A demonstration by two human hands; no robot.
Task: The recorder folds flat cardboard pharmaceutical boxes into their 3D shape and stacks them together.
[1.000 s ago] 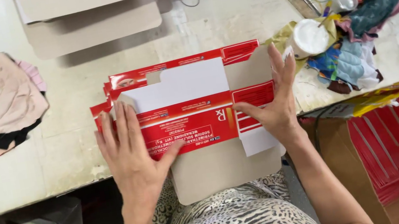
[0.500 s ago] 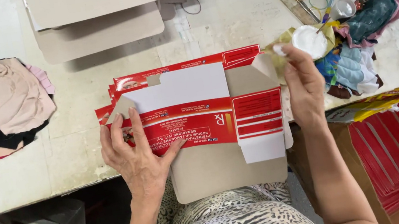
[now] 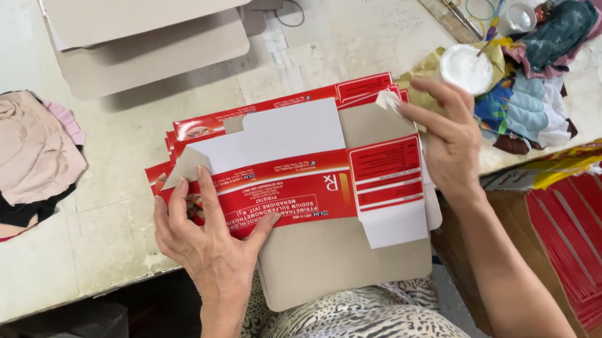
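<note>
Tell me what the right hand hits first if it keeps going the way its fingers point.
The right hand points up and leftward, so likely the box blank's corner flap at its fingertips; depth is unclear.

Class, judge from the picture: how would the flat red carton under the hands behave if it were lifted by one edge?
The red carton looks like thin card, so probably light. It is creased into panels and flaps, so it would likely bend at the folds rather than stay rigid. The left hand presses it flat while the right hand touches a flap, suggesting it slides or springs up easily.
</note>
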